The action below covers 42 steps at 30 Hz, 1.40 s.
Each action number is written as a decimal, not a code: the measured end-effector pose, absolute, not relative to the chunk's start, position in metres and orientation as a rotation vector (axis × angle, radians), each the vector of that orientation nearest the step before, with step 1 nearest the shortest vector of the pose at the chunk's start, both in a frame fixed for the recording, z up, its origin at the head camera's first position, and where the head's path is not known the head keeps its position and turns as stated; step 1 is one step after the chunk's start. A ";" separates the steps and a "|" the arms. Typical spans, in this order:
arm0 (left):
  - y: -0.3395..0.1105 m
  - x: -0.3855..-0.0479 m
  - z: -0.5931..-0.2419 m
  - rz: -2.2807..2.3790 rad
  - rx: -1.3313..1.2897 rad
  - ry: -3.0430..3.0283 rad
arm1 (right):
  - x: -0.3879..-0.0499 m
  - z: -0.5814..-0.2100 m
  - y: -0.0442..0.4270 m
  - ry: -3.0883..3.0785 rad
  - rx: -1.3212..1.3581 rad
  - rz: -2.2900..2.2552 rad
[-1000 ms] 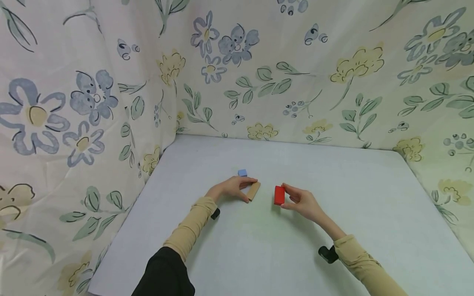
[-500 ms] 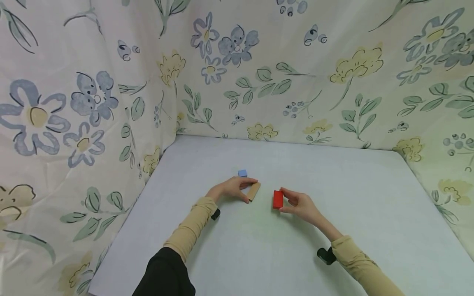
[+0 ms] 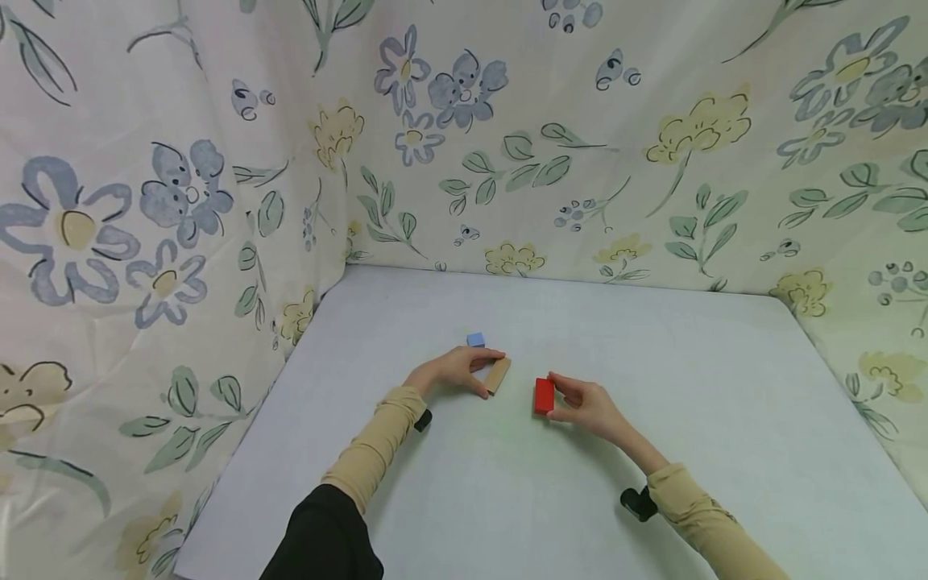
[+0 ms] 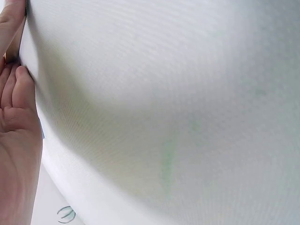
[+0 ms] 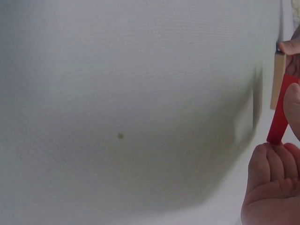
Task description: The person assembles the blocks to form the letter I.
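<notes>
My left hand [image 3: 458,366] pinches a flat natural-wood block [image 3: 498,375] at its two ends, thumb at the near end and fingers at the far one. To the right, my right hand [image 3: 590,407] grips a red rectangular block [image 3: 544,396] between thumb and fingers. A gap separates the two blocks in the head view. From the right wrist view, the red block [image 5: 280,115] shows in front of the wooden block [image 5: 278,79]. Just behind the left hand lies a small blue block [image 3: 475,340], partly covered by that hand. In the left wrist view my left hand [image 4: 18,122] hides most of its block.
All of this is on a white tabletop [image 3: 652,338]. A floral curtain [image 3: 507,201] hangs along the table's back and sides. A dark wrist camera [image 3: 640,504] sits at the right wrist, and another [image 3: 424,420] at the left.
My right hand has brought the red block slightly toward me and a little left, slowing in the last half second. The left hand, wooden block and blue block have stayed in place.
</notes>
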State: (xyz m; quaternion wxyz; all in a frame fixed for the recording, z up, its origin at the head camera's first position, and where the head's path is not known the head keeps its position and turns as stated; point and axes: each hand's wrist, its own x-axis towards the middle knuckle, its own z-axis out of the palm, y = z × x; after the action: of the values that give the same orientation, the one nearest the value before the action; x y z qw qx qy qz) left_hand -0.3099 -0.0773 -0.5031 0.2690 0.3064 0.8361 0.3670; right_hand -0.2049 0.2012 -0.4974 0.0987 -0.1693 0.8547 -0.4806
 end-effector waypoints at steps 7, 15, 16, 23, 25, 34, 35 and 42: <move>-0.078 -0.311 -0.504 0.967 0.802 2.262 | -0.206 -0.501 0.200 2.542 -0.494 -1.380; -0.077 -0.310 -0.503 0.941 0.807 2.275 | -0.208 -0.507 0.200 2.558 -0.487 -1.361; -0.077 -0.310 -0.503 0.939 0.807 2.276 | -0.209 -0.508 0.200 2.564 -0.486 -1.354; -0.077 -0.310 -0.503 0.948 0.797 2.273 | -0.209 -0.511 0.199 2.615 -0.491 -1.294; -0.077 -0.310 -0.503 0.955 0.798 2.272 | -0.209 -0.511 0.198 2.625 -0.488 -1.285; -0.076 -0.310 -0.505 0.944 0.803 2.277 | -0.207 -0.513 0.196 2.673 -0.517 -1.237; -0.076 -0.310 -0.505 0.945 0.802 2.276 | -0.206 -0.513 0.196 2.679 -0.515 -1.230; -0.077 -0.310 -0.504 0.943 0.793 2.276 | -0.205 -0.515 0.194 2.720 -0.489 -1.171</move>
State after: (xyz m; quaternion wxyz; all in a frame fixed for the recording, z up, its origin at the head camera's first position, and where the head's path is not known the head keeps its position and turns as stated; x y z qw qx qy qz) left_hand -0.3104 -0.0772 -0.5037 0.2732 0.2946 0.8460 0.3504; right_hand -0.2051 0.1945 -0.5145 0.0700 -0.1626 0.9041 -0.3890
